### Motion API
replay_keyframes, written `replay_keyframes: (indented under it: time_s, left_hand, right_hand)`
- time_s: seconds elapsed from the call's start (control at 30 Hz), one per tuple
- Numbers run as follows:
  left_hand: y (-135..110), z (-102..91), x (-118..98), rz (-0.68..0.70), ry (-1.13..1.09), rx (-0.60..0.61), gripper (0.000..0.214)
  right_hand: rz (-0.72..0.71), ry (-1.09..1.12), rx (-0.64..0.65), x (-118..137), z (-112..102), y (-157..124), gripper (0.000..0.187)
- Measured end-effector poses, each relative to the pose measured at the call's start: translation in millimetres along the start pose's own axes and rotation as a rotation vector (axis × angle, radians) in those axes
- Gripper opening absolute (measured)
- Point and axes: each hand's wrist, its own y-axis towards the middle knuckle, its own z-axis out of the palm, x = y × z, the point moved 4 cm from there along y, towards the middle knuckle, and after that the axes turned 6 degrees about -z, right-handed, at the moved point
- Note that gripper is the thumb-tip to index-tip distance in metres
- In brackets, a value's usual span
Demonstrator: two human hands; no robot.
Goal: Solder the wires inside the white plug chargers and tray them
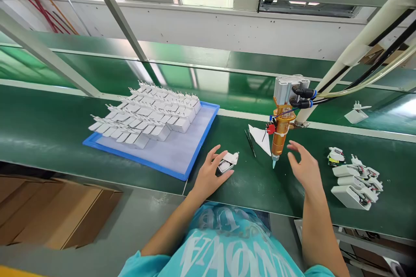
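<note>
My left hand [211,172] has its thumb and fingers closed around a small open white plastic case [226,165], which rests on the green bench with a white flap or lid at its top. My right hand [304,165] is raised with fingers apart and nothing in it, just right of an orange glue dispenser [280,138]. That dispenser hangs upright, its pale blue tip [274,164] pointing down at the bench. Between the case and the dispenser lie black tweezers [250,143] and a folded white sheet [261,139].
A blue-rimmed tray [203,134] at left carries many white cases [156,112] in rows. Several open white cases with wires [357,184] stand at right. Another white piece [356,112] lies behind them. A pale post [344,60] with hoses slants over the bench. Cardboard boxes [61,212] are lower left.
</note>
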Motion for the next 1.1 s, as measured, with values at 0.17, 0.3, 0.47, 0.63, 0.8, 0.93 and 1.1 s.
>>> replay_keyframes:
  time_s: [0.17, 0.3, 0.47, 0.63, 0.8, 0.93, 1.1]
  left_hand:
    - [3.4, 13.0, 4.3, -0.065, 0.101, 0.044, 0.038]
    - [2.7, 14.7, 0.8, -0.140, 0.044, 0.101, 0.029]
    - [-5.2, 5.0, -3.9, -0.198, -0.117, 0.096, 0.032]
    - [-8.9, -5.5, 3.1, -0.258, -0.176, 0.080, 0.034]
    - [-13.0, -14.4, 11.5, -0.263, -0.150, 0.043, 0.034]
    - [-13.8, -19.2, 13.9, -0.251, -0.167, 0.027, 0.035]
    - [-10.5, -22.0, 11.1, -0.229, -0.193, 0.013, 0.037]
  right_hand:
    - [-0.056, 0.443, 0.088, 19.6, -0.6, 0.5, 0.049]
    - [-0.171, 0.700, 0.196, 74.9, 11.3, 12.6, 0.052]
    - [-0.140, 0.646, 0.109, 127.6, 43.5, 23.4, 0.039]
    - [-0.154, 0.733, 0.127, 176.7, 81.4, 21.7, 0.041]
    - [-0.150, 0.778, 0.126, 202.3, 102.5, 17.4, 0.040]
    - [-0.189, 0.748, 0.127, 206.4, 107.0, 14.5, 0.041]
    - [-0.208, 0.730, 0.126, 207.8, 104.9, 13.4, 0.039]
